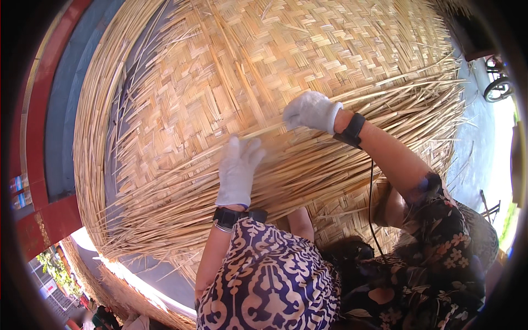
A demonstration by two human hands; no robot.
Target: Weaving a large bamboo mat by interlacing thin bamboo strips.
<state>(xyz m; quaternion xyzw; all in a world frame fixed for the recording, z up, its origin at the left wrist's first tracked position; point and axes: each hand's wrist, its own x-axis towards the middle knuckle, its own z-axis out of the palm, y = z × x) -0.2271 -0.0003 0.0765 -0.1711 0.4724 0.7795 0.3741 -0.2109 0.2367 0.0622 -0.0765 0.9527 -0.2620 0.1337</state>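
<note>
Mid tan, herringbone-woven straw mat [181, 99], a pale, slim straw stalk [265, 131] is stretched approx. L–R, seemingly gripped at R by white-gloved R hand [311, 110]; white-gloved L hand [237, 175] is held w/ fingers spread, contact unclear.

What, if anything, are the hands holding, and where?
The right hand seems closed on a pale straw; exactly where is unclear. Whether the left hand grips it can't be told.
</note>
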